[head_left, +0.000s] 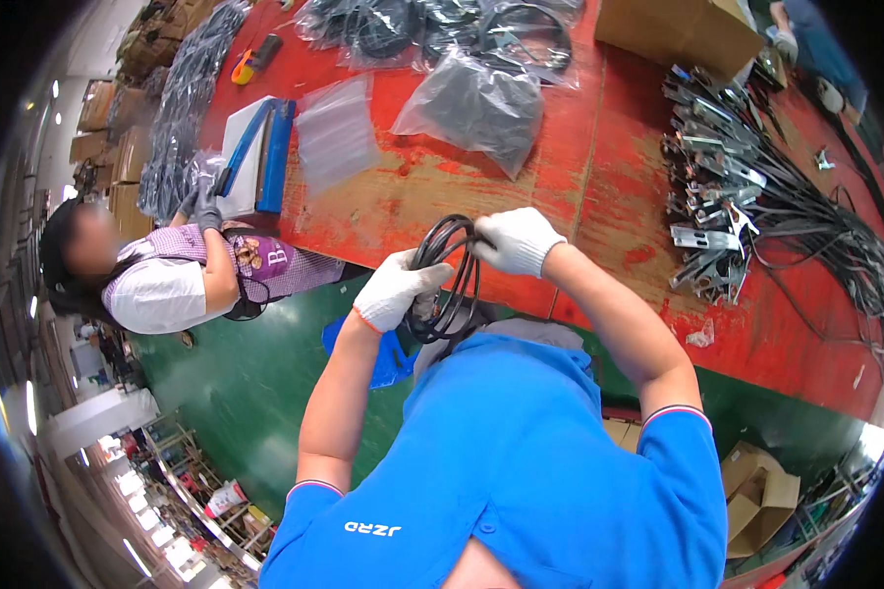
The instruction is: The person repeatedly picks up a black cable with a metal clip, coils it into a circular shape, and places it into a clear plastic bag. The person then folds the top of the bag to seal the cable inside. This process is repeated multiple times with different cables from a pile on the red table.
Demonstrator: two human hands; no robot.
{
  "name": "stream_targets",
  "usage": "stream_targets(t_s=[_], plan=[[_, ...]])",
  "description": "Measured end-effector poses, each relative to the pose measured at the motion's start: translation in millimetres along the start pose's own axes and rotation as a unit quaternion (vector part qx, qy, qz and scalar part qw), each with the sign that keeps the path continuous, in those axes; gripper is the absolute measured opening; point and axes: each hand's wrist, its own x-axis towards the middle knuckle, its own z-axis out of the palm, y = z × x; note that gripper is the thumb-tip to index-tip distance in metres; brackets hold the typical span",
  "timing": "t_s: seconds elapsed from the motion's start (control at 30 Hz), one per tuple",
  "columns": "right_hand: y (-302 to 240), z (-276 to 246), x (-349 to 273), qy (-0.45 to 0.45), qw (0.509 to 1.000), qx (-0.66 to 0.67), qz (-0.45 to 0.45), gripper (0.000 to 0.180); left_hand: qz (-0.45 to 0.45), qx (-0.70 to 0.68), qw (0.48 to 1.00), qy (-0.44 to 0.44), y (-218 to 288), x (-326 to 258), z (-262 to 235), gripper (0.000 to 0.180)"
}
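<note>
A coil of black cable [459, 306] is held up between my hands at the near edge of the red table. My left hand [391, 290], in a white knit glove, is closed around the coil's left side. My right hand [521, 240], gloved the same way, pinches the upper right of the loops. A small greyish part, too unclear to name, shows inside the coil by my left fingers. Beyond my hands lies a clear plastic bag [481, 108] with dark contents. Flat empty clear bags [336, 133] lie to its left.
Metal clamps [707, 239] on black cables are heaped at the right. Bagged black coils [383, 29] lie at the back near a cardboard box [678, 34]. At the left, a co-worker [167, 280] in grey gloves stands by a blue-and-white bench device [265, 157]. Another person [825, 49] is at the far right.
</note>
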Motion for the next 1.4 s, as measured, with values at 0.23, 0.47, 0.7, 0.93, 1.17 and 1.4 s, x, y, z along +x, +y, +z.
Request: stream_targets(t_s=[0.23,0.47,0.7,0.93,1.17,1.4], plan=[[-22.6,58.9,40.0,0.102,0.962,0.252,0.038,0.025,0.005,-0.06,0.997,-0.038,12.5,11.5,-51.0,0.02],[-20.5,85.5,100.5,0.2,0.927,0.238,0.208,0.018,0.326,0.398,0.856,0.046,4.0,67.4,-88.2,0.027],[40.9,119.1,75.3,0.046,0.917,0.185,0.352,0.042,0.363,0.652,0.665,0.03,-106.9,185.5,-132.2,0.026],[53.6,119.3,121.3,0.149,0.92,0.118,0.343,0.049,0.379,0.482,0.783,0.107,-83.7,166.2,-171.4,0.042],[28.6,135.2,207.7,0.106,0.961,-0.016,0.254,0.065,0.202,0.379,0.834,0.346,-117.0,255.8,-216.2,0.065],[27.4,145.0,208.1,0.141,0.952,-0.027,0.271,0.073,0.201,0.33,0.865,0.321,-94.4,262.1,-217.1,0.045]])
